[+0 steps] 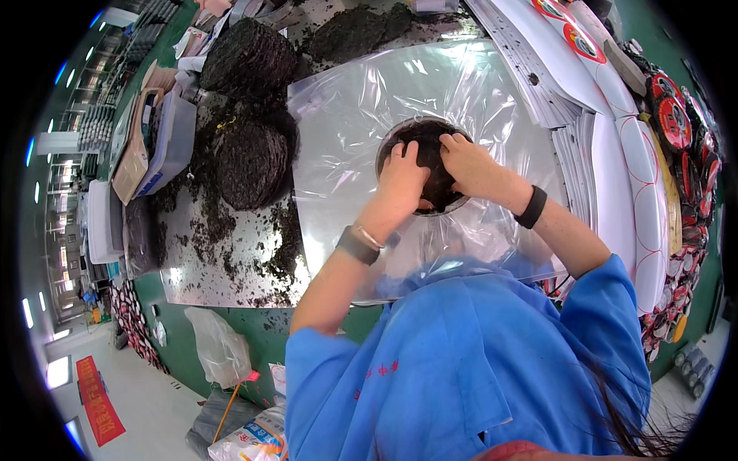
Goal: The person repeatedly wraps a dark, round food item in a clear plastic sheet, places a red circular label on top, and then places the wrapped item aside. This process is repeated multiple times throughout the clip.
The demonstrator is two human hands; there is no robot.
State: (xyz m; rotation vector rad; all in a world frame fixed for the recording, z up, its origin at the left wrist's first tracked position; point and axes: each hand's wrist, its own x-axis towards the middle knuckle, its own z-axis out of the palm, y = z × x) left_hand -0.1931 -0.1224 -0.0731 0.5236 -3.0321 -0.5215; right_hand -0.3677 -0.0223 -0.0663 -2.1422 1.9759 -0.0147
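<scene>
A round metal-rimmed mould or container (383, 151) sits on a sheet of clear plastic film (340, 138). Inside it lies a dark, flaky mass (429, 151) that looks like dried seaweed. My left hand (403, 178) is over the left part of the opening, fingers spread on the dark mass. From the right, my right hand (468, 164) reaches in, its fingertips on the same mass near the far rim. Both palms and part of the thumbs hide what is beneath, so any grip cannot be made out.
Left of the film stand a stack of dark round cakes (252, 164) and a taller stack (248, 57), with crumbs on the metal tabletop (196, 288). Further left is a plastic bin (170, 138). White printed sheets (611, 173) are piled along the right.
</scene>
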